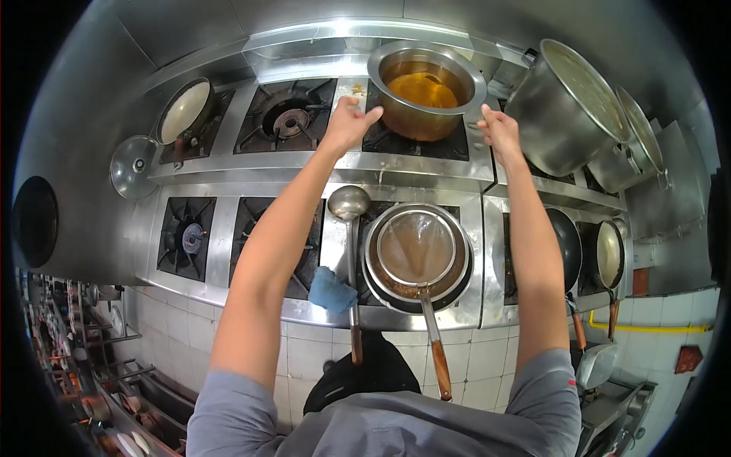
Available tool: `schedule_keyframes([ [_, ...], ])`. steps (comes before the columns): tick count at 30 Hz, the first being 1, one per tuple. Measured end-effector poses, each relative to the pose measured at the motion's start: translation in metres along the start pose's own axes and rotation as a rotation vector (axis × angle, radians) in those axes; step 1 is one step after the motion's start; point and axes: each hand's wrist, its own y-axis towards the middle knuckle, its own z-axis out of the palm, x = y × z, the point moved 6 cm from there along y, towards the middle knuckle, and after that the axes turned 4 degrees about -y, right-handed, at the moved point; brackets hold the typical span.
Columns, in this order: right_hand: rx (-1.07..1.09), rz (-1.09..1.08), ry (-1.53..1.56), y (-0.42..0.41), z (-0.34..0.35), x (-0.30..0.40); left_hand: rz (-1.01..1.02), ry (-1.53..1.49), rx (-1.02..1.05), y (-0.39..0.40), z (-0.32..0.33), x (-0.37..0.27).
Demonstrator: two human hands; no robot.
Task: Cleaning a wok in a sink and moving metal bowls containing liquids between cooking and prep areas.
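Note:
A wide metal pot [425, 123] of amber liquid stands on a back burner. My left hand [349, 125] is just left of it, thumb and fingers apart, holding nothing. My right hand [499, 130] is beside the pot's right side, its fingers curled; whether it touches the rim is unclear. Nearer me, a fine-mesh strainer [417, 247] with a wooden handle rests over a round pan [371, 268] holding brownish liquid. A ladle [349, 203] lies left of the strainer, its handle pointing towards me, with a blue cloth [332, 290] against the handle.
Large stockpots [548, 108] stand at the back right. Pans [609, 254] sit on the right front burners. At the back left are a pan with pale contents [185, 112] and a glass lid [134, 167]. The stove's front edge [457, 323] runs before me.

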Motion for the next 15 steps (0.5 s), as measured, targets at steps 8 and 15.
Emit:
schedule_keyframes([
  [8, 0.182, -0.015, -0.134, -0.171, -0.084, 0.005, 0.074, 0.067, -0.031, -0.242, -0.106, 0.08],
  [15, -0.135, 0.101, 0.117, -0.372, -0.167, -0.142, -0.084, 0.264, -0.115, -0.53, -0.16, 0.198],
])
